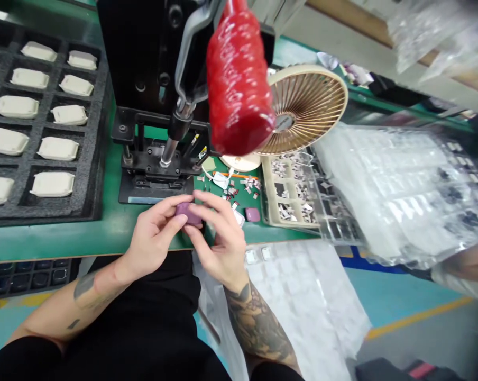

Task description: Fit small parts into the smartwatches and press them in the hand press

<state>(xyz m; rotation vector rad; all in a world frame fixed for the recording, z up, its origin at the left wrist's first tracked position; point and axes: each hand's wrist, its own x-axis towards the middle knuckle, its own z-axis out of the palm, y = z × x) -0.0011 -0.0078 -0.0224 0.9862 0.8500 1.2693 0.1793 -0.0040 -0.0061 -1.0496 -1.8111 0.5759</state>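
Between my two hands is a small purple case with rounded corners [188,212], held just above the front edge of the green bench. My left hand [154,233] grips its left side with thumb and fingers. On the other side, my right hand [220,233] has its fingers over the top and its thumb below, closed on the same case. Part of the case is hidden by the fingers. A second purple case [252,214] lies on the bench to the right. Just behind my hands stands a black hand press [155,172] with a red grip [241,84].
A black foam tray [92,174] of cream cases is at the left. A beige fan [302,108] and a compartment box of small parts [266,196] stand at the right. Another person's arm [467,264] reaches in beside plastic-wrapped trays [401,196]. Small parts litter the green bench [116,233].
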